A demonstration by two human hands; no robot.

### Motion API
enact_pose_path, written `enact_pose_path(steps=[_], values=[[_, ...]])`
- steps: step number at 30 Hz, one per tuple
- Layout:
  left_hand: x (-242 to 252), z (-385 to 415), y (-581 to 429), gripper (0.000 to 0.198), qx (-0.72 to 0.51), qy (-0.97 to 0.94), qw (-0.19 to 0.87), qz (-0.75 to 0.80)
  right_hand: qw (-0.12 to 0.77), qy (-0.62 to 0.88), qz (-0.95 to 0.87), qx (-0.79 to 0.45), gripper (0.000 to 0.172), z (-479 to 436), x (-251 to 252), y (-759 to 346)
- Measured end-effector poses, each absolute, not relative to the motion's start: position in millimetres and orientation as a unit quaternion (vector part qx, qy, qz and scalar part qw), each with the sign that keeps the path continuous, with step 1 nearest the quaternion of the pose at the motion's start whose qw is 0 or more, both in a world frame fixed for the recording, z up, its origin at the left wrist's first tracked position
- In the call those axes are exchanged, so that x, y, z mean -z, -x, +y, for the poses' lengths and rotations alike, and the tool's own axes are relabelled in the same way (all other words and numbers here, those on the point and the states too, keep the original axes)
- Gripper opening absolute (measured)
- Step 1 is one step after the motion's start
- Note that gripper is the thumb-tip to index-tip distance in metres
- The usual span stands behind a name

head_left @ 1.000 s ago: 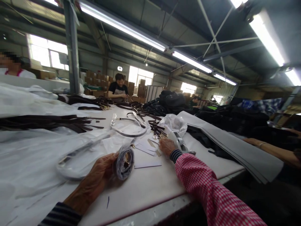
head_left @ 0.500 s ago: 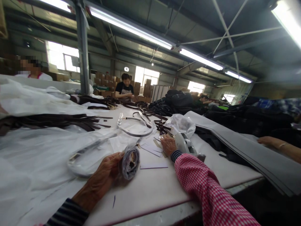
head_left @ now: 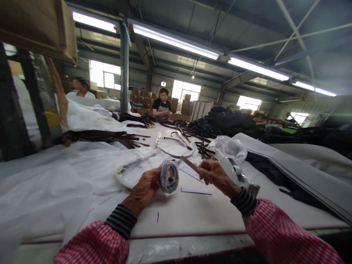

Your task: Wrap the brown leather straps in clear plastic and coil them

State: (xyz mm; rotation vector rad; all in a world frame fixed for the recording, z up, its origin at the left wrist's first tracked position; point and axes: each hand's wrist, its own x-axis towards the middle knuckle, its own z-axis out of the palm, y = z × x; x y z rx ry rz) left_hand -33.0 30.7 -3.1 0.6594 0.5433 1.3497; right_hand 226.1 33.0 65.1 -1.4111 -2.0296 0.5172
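My left hand is closed around a coiled strap wrapped in clear plastic, its open end turned toward me and gold-coloured metal showing at the centre. Just to the right, my right hand pinches a thin, flat brownish strip that slants up toward the coil without clearly touching it. Below this strip lie white paper slips on the table. Beside my right wrist stands a white desktop device, seemingly a tape dispenser. Plastic-wrapped straps lie beyond my hands.
Dark brown straps lie in a bundle at left, over white plastic sheeting. Black bags or fabric are heaped at the back right, behind a large pale sheet. A co-worker stands across the table.
My right hand has risen from the table beside the white device and now holds the brownish strip. My left hand keeps the coiled strap. The view has turned left.
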Motion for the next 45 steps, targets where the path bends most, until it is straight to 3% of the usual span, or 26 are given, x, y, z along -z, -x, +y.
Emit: enact_pose_path(steps=[4,11,21,29,36,38,41,44,45], values=[[3,31,34,0.013,-0.599,-0.308,0.697,0.247,0.337,0.466,-0.736,-0.357,0.019,-13,-63,-203],[2,29,34,0.021,-0.590,-0.348,0.681,0.259,0.277,0.535,-0.764,-0.233,0.023,-24,-56,-187],[4,25,35,0.036,-0.580,-0.410,0.648,0.275,0.319,0.486,-0.780,-0.231,0.030,-7,-56,-154],[4,24,35,0.038,-0.562,-0.450,0.639,0.271,0.393,0.432,-0.745,-0.322,0.022,15,-38,-146],[0,21,34,0.045,-0.556,-0.466,0.623,0.291,0.392,0.396,-0.703,-0.442,0.026,9,-43,-166],[0,21,33,0.047,-0.558,-0.468,0.616,0.300,0.407,0.403,-0.725,-0.383,0.026,6,-37,-176],[0,21,33,0.047,-0.557,-0.483,0.598,0.316,0.412,0.374,-0.814,-0.168,0.031,1,-27,-182],[-4,17,33,0.042,-0.553,-0.516,0.563,0.332,0.384,0.293,-0.875,0.021,0.013,-6,-22,-180],[-5,15,32,0.039,-0.550,-0.532,0.547,0.339,0.374,0.271,-0.885,0.055,0.016,-8,-22,-178]])
